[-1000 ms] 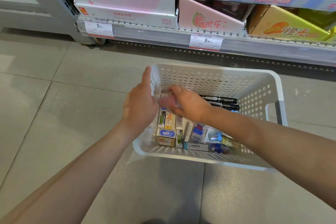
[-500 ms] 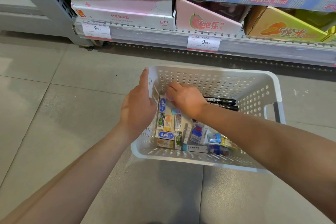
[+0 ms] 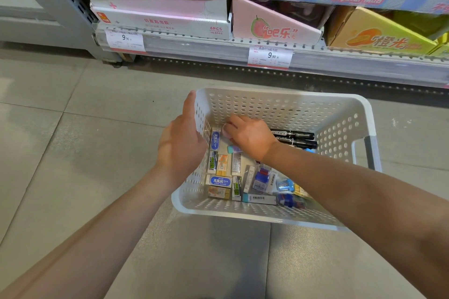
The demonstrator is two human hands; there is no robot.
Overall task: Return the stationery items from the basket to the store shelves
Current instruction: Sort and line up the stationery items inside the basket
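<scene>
Progress: early | white perforated plastic basket [image 3: 340, 114] at centre frame holds many items | right hand [image 3: 250, 137] grip pinching a small pink eraser [image 3: 227, 132] | left hand [image 3: 181, 144] released, steadying the wall

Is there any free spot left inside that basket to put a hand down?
Yes: the basket floor shows bare between the black markers and the far perforated wall. The near-left half is crowded with boxed erasers. The right hand fills the middle; the left hand covers the left wall.
</scene>
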